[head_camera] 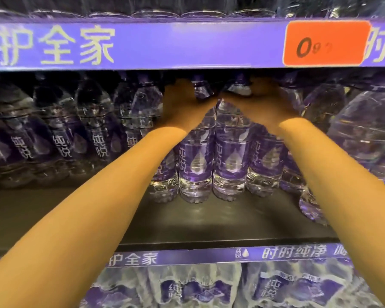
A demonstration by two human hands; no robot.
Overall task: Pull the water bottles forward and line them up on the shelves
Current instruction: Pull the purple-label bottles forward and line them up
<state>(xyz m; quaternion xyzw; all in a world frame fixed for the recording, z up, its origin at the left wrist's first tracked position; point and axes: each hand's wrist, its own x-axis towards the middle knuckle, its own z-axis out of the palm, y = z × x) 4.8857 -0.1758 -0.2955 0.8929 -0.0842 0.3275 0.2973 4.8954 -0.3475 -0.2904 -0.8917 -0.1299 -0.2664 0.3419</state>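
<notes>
Clear water bottles with purple labels (196, 158) stand in rows on the middle shelf (209, 221), set back from its front edge. Both my arms reach in at bottle-shoulder height. My left hand (185, 105) lies over the upper part of a bottle left of centre, fingers wrapped behind its neck. My right hand (262, 103) rests on the shoulder of a neighbouring bottle (231, 152), fingers curled over the top near the cap. Fingertips of both hands are hidden behind the bottles in the dark.
A purple shelf strip with an orange price tag (325, 43) hangs just above my hands. Shrink-wrapped bottle packs (209, 287) fill the shelf below. Bottles on the left (60, 130) stand further back. A larger bottle (369, 130) stands at the right. Bare dark shelf lies before the bottles.
</notes>
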